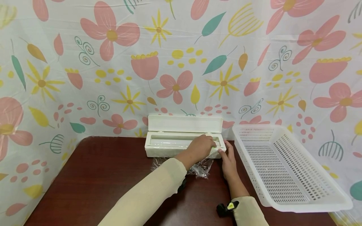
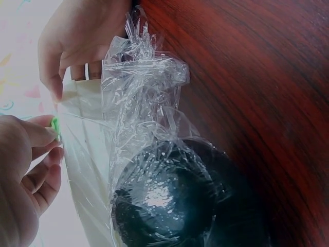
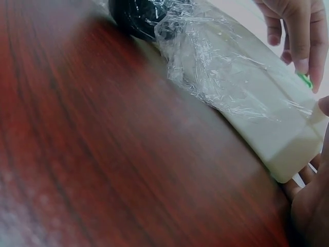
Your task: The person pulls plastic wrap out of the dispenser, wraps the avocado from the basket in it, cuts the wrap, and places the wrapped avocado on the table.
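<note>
Pinching a small green slider (image 1: pixel 214 144) on the white wrap box (image 1: pixel 169 150) at the counter's (image 1: pixel 99 175) back edge, the left hand (image 1: pixel 200 147) grips it; the right hand (image 1: pixel 228 161), fingers straight, steadies the box's end; crumpled wrap (image 1: pixel 201 169) lies in front; a white basket (image 1: pixel 285 169) sits just beside.

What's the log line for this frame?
left hand: fingers on green slider | right hand: steadies dispenser end | cling film: trails onto table

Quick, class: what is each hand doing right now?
Left hand: pinches the green slider on the wrap box.
Right hand: open, fingers against the box's end.
</note>
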Available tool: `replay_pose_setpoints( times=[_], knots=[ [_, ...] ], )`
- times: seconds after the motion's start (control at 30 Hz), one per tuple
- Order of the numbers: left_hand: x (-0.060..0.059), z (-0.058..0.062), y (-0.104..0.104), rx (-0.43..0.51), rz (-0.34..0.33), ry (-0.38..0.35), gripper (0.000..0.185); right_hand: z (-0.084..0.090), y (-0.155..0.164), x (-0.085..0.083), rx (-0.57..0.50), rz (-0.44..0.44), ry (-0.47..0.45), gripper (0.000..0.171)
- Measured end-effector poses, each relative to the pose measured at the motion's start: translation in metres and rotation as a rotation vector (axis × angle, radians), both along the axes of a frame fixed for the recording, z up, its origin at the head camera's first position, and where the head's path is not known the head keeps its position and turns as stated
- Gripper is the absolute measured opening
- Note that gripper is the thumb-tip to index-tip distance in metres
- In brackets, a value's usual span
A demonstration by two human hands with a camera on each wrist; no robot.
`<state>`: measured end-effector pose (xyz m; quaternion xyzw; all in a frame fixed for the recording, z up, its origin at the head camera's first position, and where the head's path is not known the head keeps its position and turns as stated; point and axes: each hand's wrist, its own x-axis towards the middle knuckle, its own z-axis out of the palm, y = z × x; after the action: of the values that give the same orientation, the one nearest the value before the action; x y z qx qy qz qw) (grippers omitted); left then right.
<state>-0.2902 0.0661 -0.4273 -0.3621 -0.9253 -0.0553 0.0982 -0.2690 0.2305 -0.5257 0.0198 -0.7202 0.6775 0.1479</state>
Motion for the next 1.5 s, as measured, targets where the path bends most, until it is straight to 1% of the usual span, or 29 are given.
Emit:
replay_pose_setpoints(
  times=[0.3,0.5,0.83,1.07,1.27,1.5],
  knots=[
    [0.0007,0.0011,-0.0006,0.003,0.008,-0.022,0.032,0.0003,0.0003,0.0008,-0.005,0.023,0.034,0.053],
    [0.0002,0.0003,-0.0009,0.007,0.010,-0.022,0.032,0.0008,-0.0002,0.0005,0.004,0.019,0.019,0.053],
    [-0.0009,0.0003,-0.0029,0.008,-0.003,0.013,0.032,0.0010,0.0001,-0.0001,0.001,0.021,0.026,0.052],
    [-0.0011,0.0002,-0.0033,0.002,0.001,0.004,0.033,0.0014,0.0000,0.0006,-0.007,0.021,0.002,0.053],
    [-0.0006,0.0005,-0.0040,0.025,0.015,-0.010,0.033,0.0020,-0.0012,0.0012,-0.001,0.018,0.015,0.054],
    [-0.0001,0.0005,-0.0055,0.018,0.017,-0.017,0.031,0.0014,-0.0016,0.0009,0.017,-0.004,0.012,0.052]
  ],
)
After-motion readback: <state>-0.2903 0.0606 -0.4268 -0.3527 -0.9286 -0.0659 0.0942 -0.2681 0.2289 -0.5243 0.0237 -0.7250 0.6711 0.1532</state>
